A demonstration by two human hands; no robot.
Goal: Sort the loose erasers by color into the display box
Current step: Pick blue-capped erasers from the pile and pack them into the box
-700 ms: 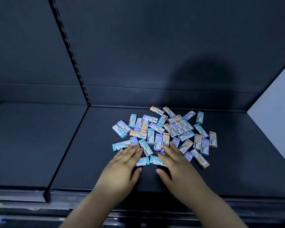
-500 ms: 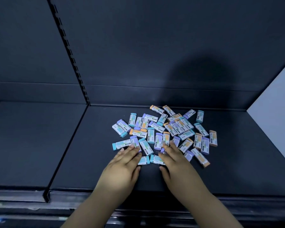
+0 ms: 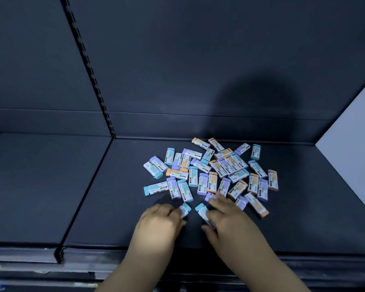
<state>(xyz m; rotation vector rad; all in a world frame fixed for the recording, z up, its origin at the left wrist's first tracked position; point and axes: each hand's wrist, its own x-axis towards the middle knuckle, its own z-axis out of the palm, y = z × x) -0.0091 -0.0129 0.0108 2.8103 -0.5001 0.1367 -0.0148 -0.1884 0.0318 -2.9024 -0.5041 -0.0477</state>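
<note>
I see left hand (image 3: 158, 222) fingers curled round a teal eraser (image 3: 185, 209); right hand (image 3: 228, 218) pinches second teal eraser (image 3: 201, 210). Prob. grouping 1 colour first, from the near edge of the pile (image 3: 215, 171).

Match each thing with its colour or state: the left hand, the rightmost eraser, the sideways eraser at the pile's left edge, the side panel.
1 left hand
2 rightmost eraser
3 sideways eraser
4 side panel

A pale grey
B teal cap
C pinches a teal eraser
D orange cap

Pairs: 1-C, 2-D, 3-B, 4-A
</note>
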